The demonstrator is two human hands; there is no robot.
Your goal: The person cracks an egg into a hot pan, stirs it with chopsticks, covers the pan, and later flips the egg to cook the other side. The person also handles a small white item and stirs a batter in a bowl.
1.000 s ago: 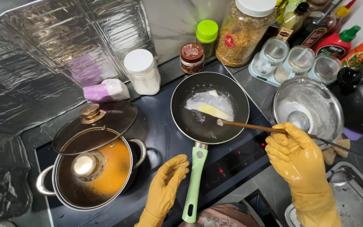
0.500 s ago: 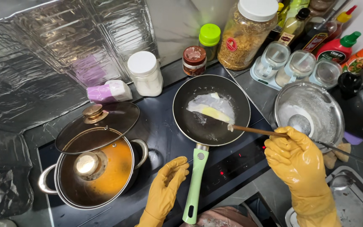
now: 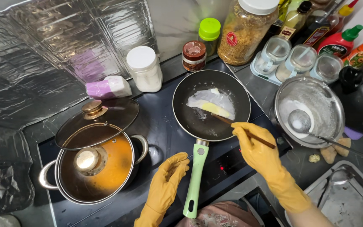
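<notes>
Both my hands wear yellow rubber gloves. My right hand (image 3: 258, 148) grips a wooden spatula (image 3: 221, 114) whose pale blade rests in the black frying pan (image 3: 190, 124), on a thin white patch of batter (image 3: 211, 100). My left hand (image 3: 171, 175) hovers just left of the pan's light green handle (image 3: 195, 181), fingers loosely curled and apart, holding nothing. The pan sits on a dark induction hob (image 3: 156, 126).
A steel pot (image 3: 93, 176) of orange liquid stands at left, its glass lid (image 3: 97, 122) tilted on the rim. A metal bowl (image 3: 330, 109) with white batter and a ladle sits at right. Jars, bottles and a steel tray (image 3: 345, 197) crowd the back and right.
My right hand has moved left toward the pan, bringing the spatula further in over the batter. My left hand stays beside the handle.
</notes>
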